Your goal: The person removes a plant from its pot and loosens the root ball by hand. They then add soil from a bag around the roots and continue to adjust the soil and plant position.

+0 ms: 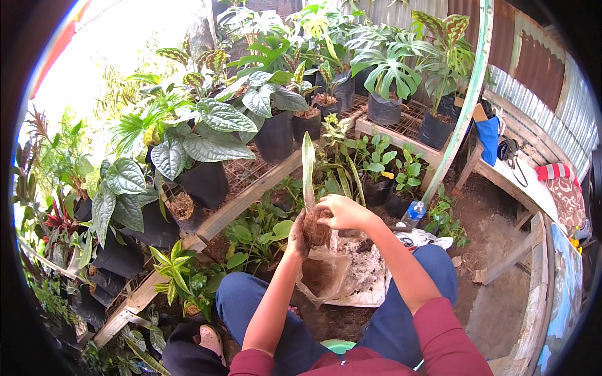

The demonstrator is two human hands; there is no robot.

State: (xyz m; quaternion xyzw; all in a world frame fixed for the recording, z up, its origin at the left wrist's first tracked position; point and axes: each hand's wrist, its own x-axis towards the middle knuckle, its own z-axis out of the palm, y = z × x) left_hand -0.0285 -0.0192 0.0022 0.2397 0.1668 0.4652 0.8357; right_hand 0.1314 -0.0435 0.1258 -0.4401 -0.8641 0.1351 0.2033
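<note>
A snake plant [307,164] stands upright in front of me, its single tall leaf pointing away. Its bare, fibrous root ball [316,231] hangs between my hands. My left hand [297,238], dark with soil, cups the roots from the left side. From the right, the curled fingers of my right hand [345,212] grip the roots near the base of the leaf. Below them lies a clear plastic bag [339,269] with dark soil inside. The bag rests on a pale, soil-strewn sack [369,297] between my knees.
Potted plants with black grow bags [202,181] fill a wooden-framed mesh bench [254,199] at left and behind. A water bottle [415,212] stands by my right knee. A green pole [463,113] rises beyond it. Another person's clog [211,342] is at lower left.
</note>
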